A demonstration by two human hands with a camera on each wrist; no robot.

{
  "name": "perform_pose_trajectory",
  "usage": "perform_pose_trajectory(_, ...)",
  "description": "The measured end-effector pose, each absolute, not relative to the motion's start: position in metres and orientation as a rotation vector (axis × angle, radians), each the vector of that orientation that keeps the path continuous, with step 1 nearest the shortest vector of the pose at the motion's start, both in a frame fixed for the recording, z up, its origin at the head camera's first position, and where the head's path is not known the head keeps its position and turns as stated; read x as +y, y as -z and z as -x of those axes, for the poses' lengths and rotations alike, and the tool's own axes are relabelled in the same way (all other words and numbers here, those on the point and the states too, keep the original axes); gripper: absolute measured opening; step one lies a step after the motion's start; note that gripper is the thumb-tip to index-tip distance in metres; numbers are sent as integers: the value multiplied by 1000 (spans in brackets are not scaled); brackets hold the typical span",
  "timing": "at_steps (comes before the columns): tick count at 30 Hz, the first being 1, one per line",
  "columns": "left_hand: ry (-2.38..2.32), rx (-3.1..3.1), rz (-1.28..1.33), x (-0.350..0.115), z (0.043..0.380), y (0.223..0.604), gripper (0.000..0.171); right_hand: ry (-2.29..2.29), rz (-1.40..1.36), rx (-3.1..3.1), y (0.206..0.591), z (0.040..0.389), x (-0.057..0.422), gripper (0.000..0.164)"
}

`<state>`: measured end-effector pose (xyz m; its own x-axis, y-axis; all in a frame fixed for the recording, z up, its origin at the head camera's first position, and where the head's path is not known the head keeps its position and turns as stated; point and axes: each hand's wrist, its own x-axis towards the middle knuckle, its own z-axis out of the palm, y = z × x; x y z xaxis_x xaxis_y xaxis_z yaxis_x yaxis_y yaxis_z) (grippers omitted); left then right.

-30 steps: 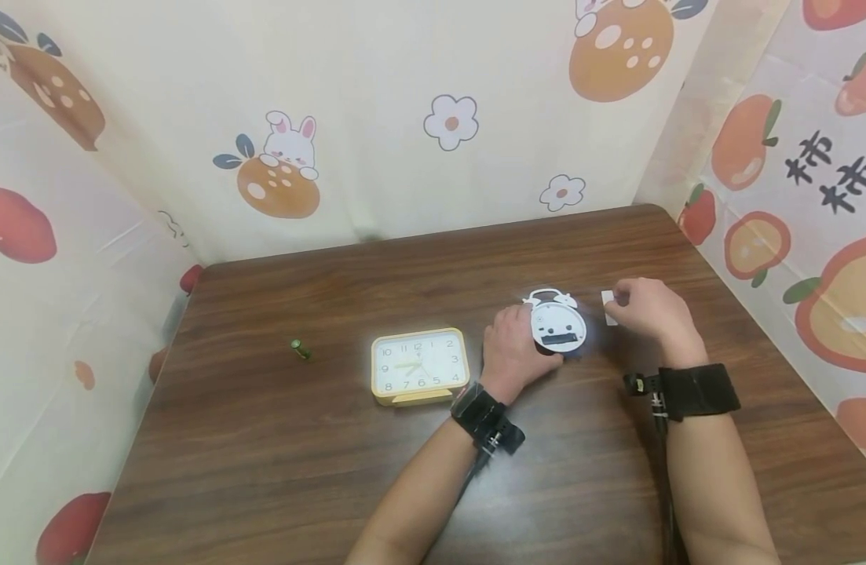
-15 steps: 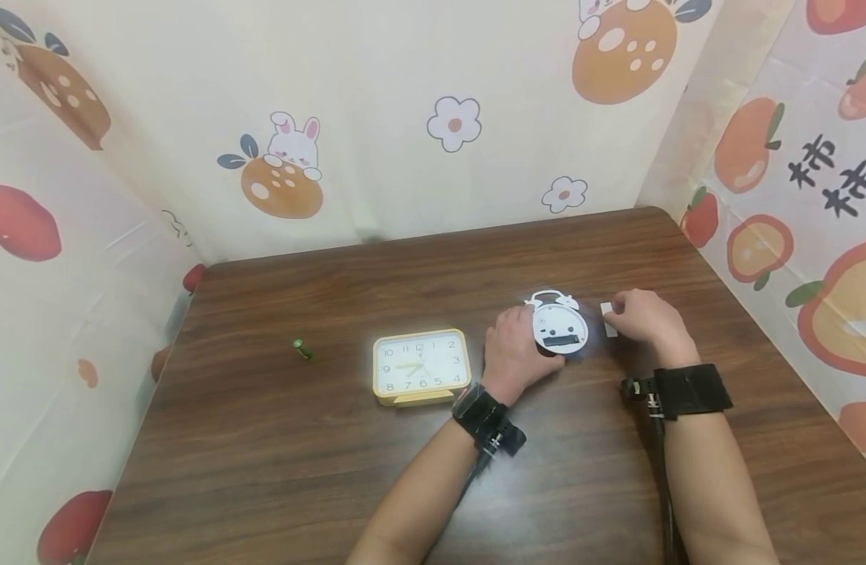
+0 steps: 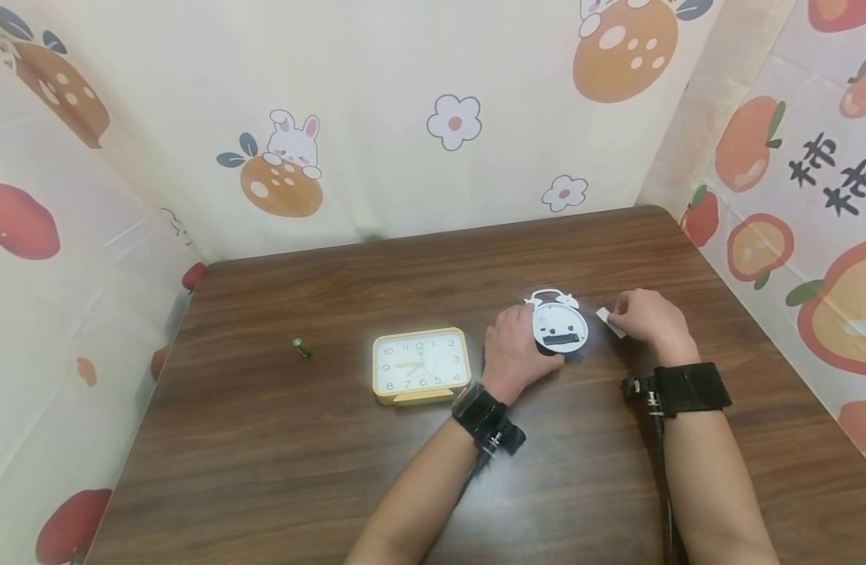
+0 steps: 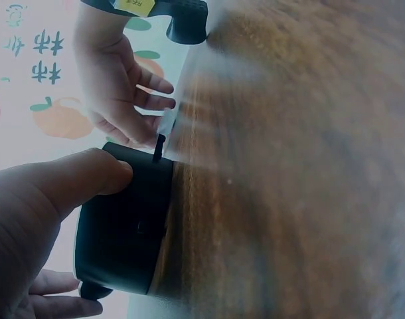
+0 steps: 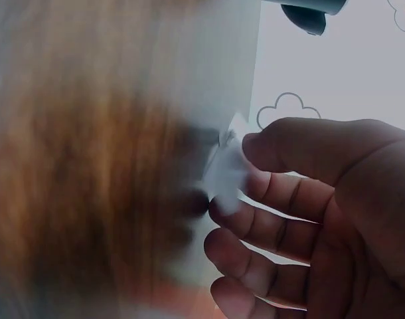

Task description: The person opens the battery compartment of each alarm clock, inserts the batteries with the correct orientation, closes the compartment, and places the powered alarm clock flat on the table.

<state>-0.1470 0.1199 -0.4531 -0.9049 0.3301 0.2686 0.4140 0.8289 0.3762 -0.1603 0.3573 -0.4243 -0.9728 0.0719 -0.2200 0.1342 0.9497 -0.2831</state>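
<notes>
A round white twin-bell alarm clock [image 3: 561, 318] lies with its back up, its dark battery slot uncovered. My left hand [image 3: 510, 349] grips it from the left side, and the left wrist view shows the thumb pressed on the clock's dark side [image 4: 126, 226]. To the right, my right hand [image 3: 648, 318] pinches a small flat white battery cover [image 3: 611, 322] between thumb and fingers. In the right wrist view the battery cover [image 5: 227, 178] is blurred and tilted at the fingertips. It is held a short way right of the clock, apart from it.
A yellow rectangular clock [image 3: 420, 366] stands left of my left hand, face showing. Farther left is a small green battery [image 3: 302, 348]. The brown wooden table [image 3: 263, 455] meets patterned cloth walls [image 3: 376, 125] at its back and sides. Cables trail from both wrist straps.
The battery cover has come slightly toward me and turned to a slant in my right hand. My left hand and the round clock have stayed in place.
</notes>
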Motion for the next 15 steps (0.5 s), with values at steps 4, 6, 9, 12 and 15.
perform_pose_trajectory(4,643,-2823,578,120,147,453,89,452,-160,2897,422,158,358,22)
perform_pose_trajectory(6,647,-2826,577,120,146,452,89,468,-144,2913,421,157,357,22)
perform_pose_trajectory(9,653,-2832,575,121,146,452,89,542,-81,2944,418,157,356,23)
perform_pose_trajectory(12,664,-2837,572,121,146,453,90,681,72,2951,415,158,352,32)
perform_pose_trajectory(15,672,-2845,565,121,146,453,90,828,281,2918,413,160,346,45)
